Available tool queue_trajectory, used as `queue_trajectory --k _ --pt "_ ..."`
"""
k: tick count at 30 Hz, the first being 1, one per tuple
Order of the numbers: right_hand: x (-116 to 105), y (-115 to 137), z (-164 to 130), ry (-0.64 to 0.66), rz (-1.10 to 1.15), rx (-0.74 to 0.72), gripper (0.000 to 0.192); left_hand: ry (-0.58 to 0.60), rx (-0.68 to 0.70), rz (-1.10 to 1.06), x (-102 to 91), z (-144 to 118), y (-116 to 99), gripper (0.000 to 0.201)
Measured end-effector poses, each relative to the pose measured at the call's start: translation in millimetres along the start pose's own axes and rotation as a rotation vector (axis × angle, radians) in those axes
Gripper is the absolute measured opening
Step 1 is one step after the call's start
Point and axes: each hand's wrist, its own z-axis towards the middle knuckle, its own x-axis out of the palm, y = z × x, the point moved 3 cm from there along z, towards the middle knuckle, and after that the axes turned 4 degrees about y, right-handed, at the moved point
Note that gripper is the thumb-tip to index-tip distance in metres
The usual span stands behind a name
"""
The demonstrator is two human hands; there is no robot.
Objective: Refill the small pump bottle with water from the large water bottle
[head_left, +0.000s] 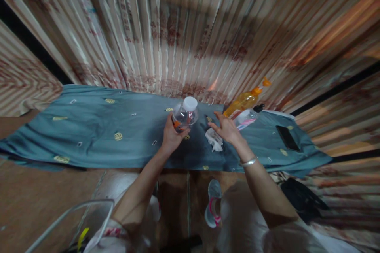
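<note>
Left hand: ours [171,136], fingers wrapped around the lower side of the bottle [185,114], holding it.
Bottle: clear, white cap [190,103] on, standing upright on the blue cloth [97,126] near the far edge.
Right hand: ours [227,128], spread wide and holding nothing, just above the white rag [214,139].
Gap: we see the cap up and to the left of the right hand, near but apart.
Nearer hand: the left, already touching.
Behind the right hand: an orange bottle [242,102] lying tilted.

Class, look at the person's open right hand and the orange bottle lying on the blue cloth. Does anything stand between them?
Nothing visible does. The right hand hovers open just short of the orange bottle; the white cloth lies beneath it, off that path.
</note>
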Motion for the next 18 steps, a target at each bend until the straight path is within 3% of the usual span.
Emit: queue_trajectory --k 4,9,14,18 --pt "42 -26 -13 0.151 -0.122 0.13 0.072 0.049 -0.049 -0.008 9.5 -5 -6 0.095" --pt "68 -36 -20 0.269 -0.151 0.171 0.07 0.111 -0.108 0.028 21.5 -8 -6 0.091" --pt "68 -55 -12 0.204 -0.067 0.167 0.044 0.169 -0.118 -0.008 34.0 -7 4 0.08" --pt "44 -67 -11 -0.009 0.292 0.076 0.041 0.22 -0.121 -0.052 46.0 -7 8 0.072"
